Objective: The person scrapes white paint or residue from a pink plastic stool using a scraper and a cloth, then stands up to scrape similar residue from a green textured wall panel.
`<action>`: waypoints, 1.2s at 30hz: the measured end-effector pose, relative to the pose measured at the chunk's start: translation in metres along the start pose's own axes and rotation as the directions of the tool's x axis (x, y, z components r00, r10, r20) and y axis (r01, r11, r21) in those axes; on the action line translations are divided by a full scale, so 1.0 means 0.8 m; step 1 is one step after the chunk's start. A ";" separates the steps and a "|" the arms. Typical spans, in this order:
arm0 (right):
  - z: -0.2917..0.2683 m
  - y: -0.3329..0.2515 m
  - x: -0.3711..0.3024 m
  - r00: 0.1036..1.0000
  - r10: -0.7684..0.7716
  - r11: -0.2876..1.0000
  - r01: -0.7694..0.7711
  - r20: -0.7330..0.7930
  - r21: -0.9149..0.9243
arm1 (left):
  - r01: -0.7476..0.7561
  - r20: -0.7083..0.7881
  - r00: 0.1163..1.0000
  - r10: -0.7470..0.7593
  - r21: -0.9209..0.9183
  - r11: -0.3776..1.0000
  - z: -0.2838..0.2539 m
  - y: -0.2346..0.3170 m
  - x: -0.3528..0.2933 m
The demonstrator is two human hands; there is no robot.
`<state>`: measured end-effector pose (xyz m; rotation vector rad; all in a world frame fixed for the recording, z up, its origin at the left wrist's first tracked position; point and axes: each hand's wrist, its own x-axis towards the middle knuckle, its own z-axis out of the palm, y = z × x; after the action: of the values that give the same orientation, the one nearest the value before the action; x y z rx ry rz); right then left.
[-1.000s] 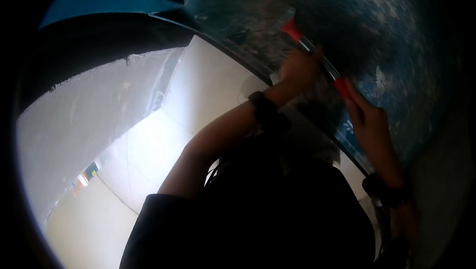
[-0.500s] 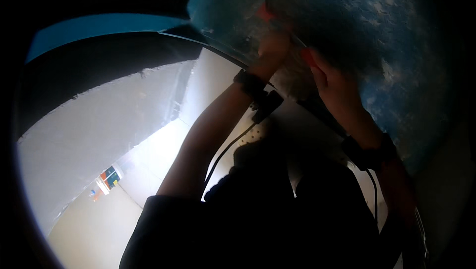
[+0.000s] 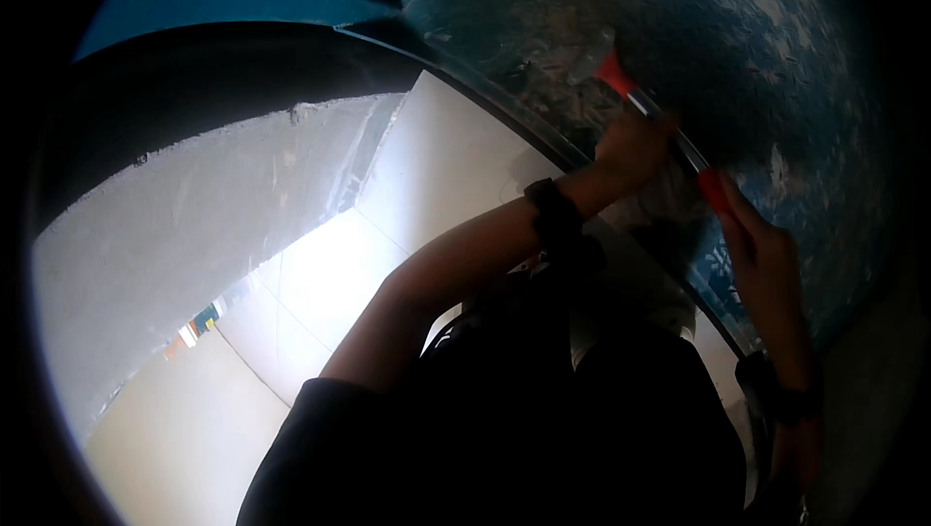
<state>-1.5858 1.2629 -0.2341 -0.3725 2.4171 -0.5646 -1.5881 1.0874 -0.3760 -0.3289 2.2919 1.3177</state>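
A long-handled scraper (image 3: 689, 151) with a red head, a silver shaft and a red grip slants across a blue, whitish-streaked surface (image 3: 834, 109). Its pale, blurred blade end (image 3: 592, 58) points to the upper left, over a brownish, scuffed patch. Closed round the shaft just behind the red head is my left hand (image 3: 632, 150). My right hand (image 3: 766, 259), lower and further right, wraps the red grip. Both wrists wear dark bands. Whether the blade presses on the surface is too dim to tell.
A dark edge (image 3: 543, 143) bounds the blue surface at its lower left. Beyond it are a rough-edged grey wall (image 3: 213, 172) and a brightly lit tiled floor (image 3: 330, 264). A blue strip (image 3: 233, 0) runs along the upper left. Small colourful items (image 3: 199, 324) stand by the wall.
Both hands and the scraper have moved right and down toward me. More of the silver shaft shows now. The view has also shifted somewhat.
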 end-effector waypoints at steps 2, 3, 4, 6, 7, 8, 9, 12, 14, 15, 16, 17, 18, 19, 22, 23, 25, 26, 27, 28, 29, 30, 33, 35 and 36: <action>0.005 0.007 -0.001 0.998 -0.062 0.998 0.062 -0.012 0.002 | -0.072 -0.034 0.997 0.075 0.095 0.993 0.000 -0.006 0.004; 0.009 0.010 -0.002 0.996 -0.089 0.996 0.089 -0.012 -0.007 | -0.071 0.004 0.998 0.070 0.092 0.993 0.001 -0.009 0.006; 0.012 0.012 -0.002 0.998 -0.063 0.998 0.063 -0.021 -0.020 | 0.003 -0.048 0.999 0.002 0.106 0.994 0.002 -0.010 0.006; 0.018 0.014 -0.005 1.000 -0.031 0.999 0.031 -0.005 0.034 | 0.066 -0.097 0.994 -0.054 0.120 0.991 0.005 -0.011 0.005; 0.022 0.015 -0.006 1.000 -0.008 1.000 0.008 0.014 0.024 | 0.070 -0.106 0.992 -0.066 0.034 0.997 0.005 -0.009 0.002; 0.027 0.015 -0.007 0.996 -0.081 0.997 0.081 -0.047 -0.007 | 0.079 -0.118 0.989 -0.085 -0.055 0.995 0.004 -0.006 -0.001; 0.031 0.014 -0.009 0.987 -0.136 0.990 0.131 -0.087 -0.056 | 0.082 -0.123 0.988 -0.088 -0.058 0.995 0.002 -0.002 -0.005; 0.042 0.013 -0.015 0.982 -0.155 0.983 0.143 -0.107 -0.113 | 0.126 -0.112 0.984 -0.140 -0.129 0.984 -0.007 0.009 -0.019; 0.050 0.012 -0.018 0.976 -0.181 0.977 0.165 -0.123 -0.132 | 0.251 -0.119 0.952 -0.281 -0.222 0.942 -0.010 0.013 -0.025; 0.054 0.011 -0.021 0.966 -0.209 0.971 0.185 -0.155 -0.151 | 0.296 -0.087 0.943 -0.320 -0.217 0.930 -0.011 0.014 -0.028; 0.058 0.011 -0.023 0.967 -0.210 0.970 0.188 -0.147 -0.151 | 0.184 -0.115 0.973 -0.198 -0.122 0.975 -0.012 0.013 -0.030; 0.061 0.010 -0.025 0.968 -0.199 0.966 0.168 -0.151 -0.195 | 0.067 -0.128 0.989 -0.069 -0.019 0.998 -0.012 0.011 -0.030; 0.065 0.009 -0.027 0.970 -0.185 0.961 0.145 -0.157 -0.237 | 0.065 -0.128 0.990 -0.066 -0.017 0.998 -0.011 0.009 -0.030; 0.067 0.009 -0.027 0.971 -0.184 0.961 0.145 -0.155 -0.234 | 0.096 -0.103 0.990 -0.096 -0.006 0.995 -0.010 0.006 -0.030; 0.071 0.012 -0.027 0.965 -0.186 0.981 0.171 -0.185 -0.091 | 0.067 -0.041 0.997 -0.062 0.129 0.989 -0.008 -0.003 -0.027; 0.071 0.015 -0.026 0.973 -0.162 0.986 0.156 -0.161 -0.054 | -0.008 0.020 1.000 0.003 0.252 0.968 -0.008 -0.004 -0.025; 0.069 0.021 -0.025 0.981 -0.137 0.990 0.137 -0.140 -0.009 | 0.004 -0.002 1.000 -0.003 0.214 0.977 -0.005 -0.005 -0.023; 0.067 0.025 -0.025 0.980 -0.146 0.989 0.147 -0.137 -0.006 | 0.007 -0.033 0.999 -0.001 0.187 0.982 -0.004 -0.004 -0.022; 0.067 0.028 -0.026 0.969 -0.169 0.985 0.169 -0.179 -0.014 | 0.012 -0.012 1.000 -0.010 0.177 0.984 -0.001 -0.003 -0.022; 0.067 0.029 -0.024 0.979 -0.159 0.987 0.160 -0.130 -0.006 | 0.010 -0.020 1.000 -0.006 0.181 0.984 -0.002 -0.004 -0.021; 0.068 0.029 -0.023 0.968 -0.173 0.984 0.176 -0.180 0.004 | 0.017 -0.044 0.999 -0.009 0.197 0.980 -0.002 -0.003 -0.021; 0.070 0.027 -0.020 0.955 -0.190 0.980 0.199 -0.229 0.015 | 0.009 -0.031 1.000 -0.004 0.178 0.984 -0.004 -0.004 -0.021; 0.076 0.012 -0.004 0.980 -0.138 0.990 0.142 -0.143 0.023 | 0.054 -0.048 0.998 -0.040 0.333 0.941 -0.019 -0.013 -0.017; 0.077 -0.002 0.008 0.967 -0.192 0.980 0.198 -0.165 0.019 | 0.180 -0.143 0.976 -0.162 0.121 0.976 -0.030 -0.020 -0.015; 0.076 -0.008 0.011 0.959 -0.236 0.971 0.238 -0.159 -0.003 | 0.159 -0.100 0.984 -0.147 0.128 0.979 -0.033 -0.022 -0.015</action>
<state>-1.5538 1.2357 -0.2791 -0.6387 2.5349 -0.7433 -1.5775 1.0552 -0.3720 -0.5168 2.3635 1.0858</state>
